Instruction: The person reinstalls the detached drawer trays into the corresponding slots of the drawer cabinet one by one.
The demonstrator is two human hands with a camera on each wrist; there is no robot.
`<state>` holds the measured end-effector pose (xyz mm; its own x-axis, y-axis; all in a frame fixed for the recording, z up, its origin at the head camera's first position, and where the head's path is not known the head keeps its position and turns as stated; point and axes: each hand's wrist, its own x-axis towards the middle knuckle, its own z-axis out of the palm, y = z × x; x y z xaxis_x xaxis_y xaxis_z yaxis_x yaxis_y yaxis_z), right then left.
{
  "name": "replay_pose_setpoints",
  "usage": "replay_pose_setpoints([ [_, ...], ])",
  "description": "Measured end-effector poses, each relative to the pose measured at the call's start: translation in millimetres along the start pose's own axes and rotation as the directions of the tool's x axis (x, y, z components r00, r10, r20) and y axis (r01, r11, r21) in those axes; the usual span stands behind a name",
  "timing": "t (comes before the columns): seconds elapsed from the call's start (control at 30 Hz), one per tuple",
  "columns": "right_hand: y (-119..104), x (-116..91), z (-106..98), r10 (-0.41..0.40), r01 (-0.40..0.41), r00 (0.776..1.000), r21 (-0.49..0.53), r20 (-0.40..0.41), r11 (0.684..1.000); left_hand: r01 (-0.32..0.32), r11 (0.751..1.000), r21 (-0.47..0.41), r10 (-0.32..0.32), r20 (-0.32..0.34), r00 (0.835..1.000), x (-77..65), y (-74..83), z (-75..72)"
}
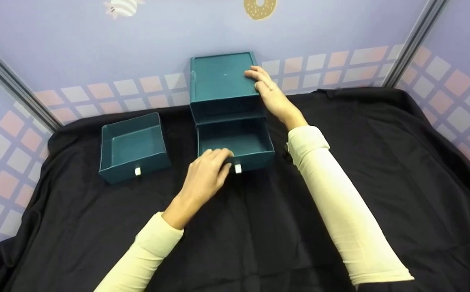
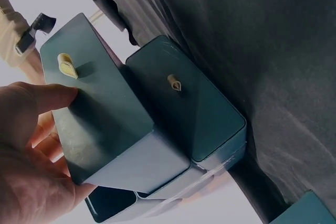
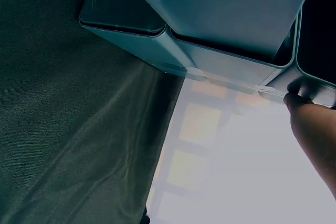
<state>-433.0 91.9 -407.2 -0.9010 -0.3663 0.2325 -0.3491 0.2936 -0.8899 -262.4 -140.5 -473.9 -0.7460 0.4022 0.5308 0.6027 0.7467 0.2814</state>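
Observation:
A teal drawer cabinet [image 1: 225, 77] stands against the back wall, its top slot without a drawer. Below that slot, the middle drawer [image 1: 255, 161] is pulled far out and looks empty inside. My left hand [image 1: 206, 172] grips this drawer's front: the thumb presses the front panel beside the pale pull tab [image 2: 66, 65], and the fingers go over the rim. Under it, the bottom drawer [image 2: 194, 103] sits closed in the cabinet. My right hand [image 1: 273, 95] rests on the cabinet's upper right edge, fingers lying on the top and a digit at the side wall.
A separate teal drawer [image 1: 135, 174] with a pale tab lies left of the cabinet on the black cloth [image 1: 300, 243]. Lilac wall panels [image 1: 117, 52] with printed tiles enclose the back and both sides.

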Motion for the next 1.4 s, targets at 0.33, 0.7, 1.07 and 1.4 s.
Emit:
replay_pose_setpoints([
  [0.33, -3, 2, 6, -0.018, 0.019, 1.000, 0.012, -0.022, 1.000, -0.018, 1.000, 0.001, 0.018, -0.007, 1.000, 10.5, -15.0, -1.5],
  [0.7, -3, 2, 9, -0.015, 0.015, 1.000, 0.025, -0.014, 1.000, -0.006, 1.000, 0.006, 0.005, 0.015, 1.000, 20.4, -26.0, 2.7],
  [1.07, 1, 4, 4, -0.010, 0.011, 1.000, 0.026, -0.024, 1.000, -0.069, 0.997, 0.020, 0.068, 0.038, 0.997, 27.1, -30.6, 7.8],
  [1.4, -1, 0, 1, -0.025, 0.025, 1.000, 0.009, -0.017, 1.000, -0.114, 0.982, 0.151, 0.123, -0.053, 0.991, 16.8, -12.9, 10.3],
])
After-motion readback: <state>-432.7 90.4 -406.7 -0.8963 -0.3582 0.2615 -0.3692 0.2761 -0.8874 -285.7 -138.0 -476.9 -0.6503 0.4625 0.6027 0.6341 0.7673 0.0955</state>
